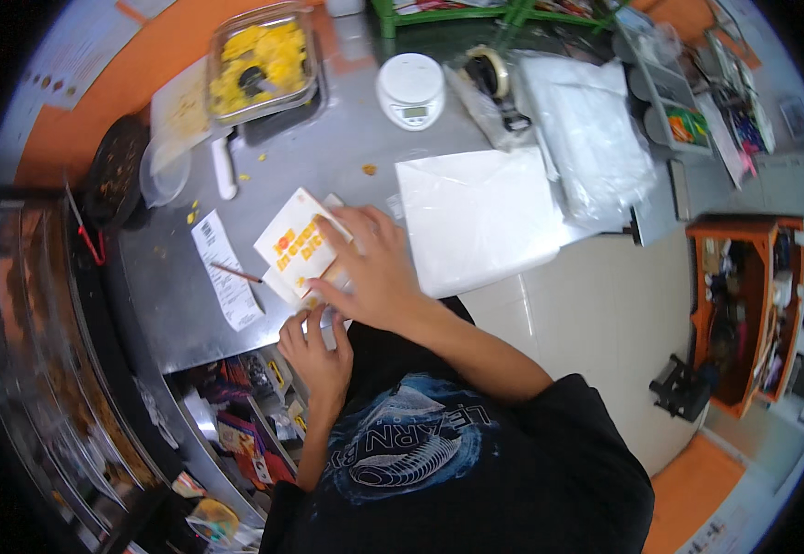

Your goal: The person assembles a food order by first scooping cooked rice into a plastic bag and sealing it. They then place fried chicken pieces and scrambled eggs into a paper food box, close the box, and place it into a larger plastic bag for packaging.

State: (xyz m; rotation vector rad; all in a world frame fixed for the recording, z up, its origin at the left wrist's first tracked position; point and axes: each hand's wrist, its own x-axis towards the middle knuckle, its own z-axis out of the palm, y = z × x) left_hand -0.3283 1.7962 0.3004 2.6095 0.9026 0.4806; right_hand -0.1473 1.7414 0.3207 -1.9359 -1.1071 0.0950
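Note:
A white paper piece with yellow and orange lettering (pixel 291 242), maybe a folded packet or card, lies tilted near the counter's front edge. My right hand (pixel 372 268) rests over its right side, fingers spread and stretched across it. Close to its lower corner is my left hand (pixel 317 358), fingers bent but apart at the table edge; I cannot tell whether they touch it. Just left lies a long printed receipt (pixel 222 263), with a thin brown pen or stick (pixel 236 272) across it. Under the lettered paper, more pale paper shows, partly hidden by my right hand.
A stack of white sheets (pixel 476 222) lies right of my hands. Behind stand a white kitchen scale (pixel 410 90), tape roll (pixel 487 74) and plastic-wrapped bundle (pixel 587 138). Back left hold a white-handled knife (pixel 224 169) and glass dish (pixel 308 83) of yellow chunks. Below is an open drawer (pixel 185 392).

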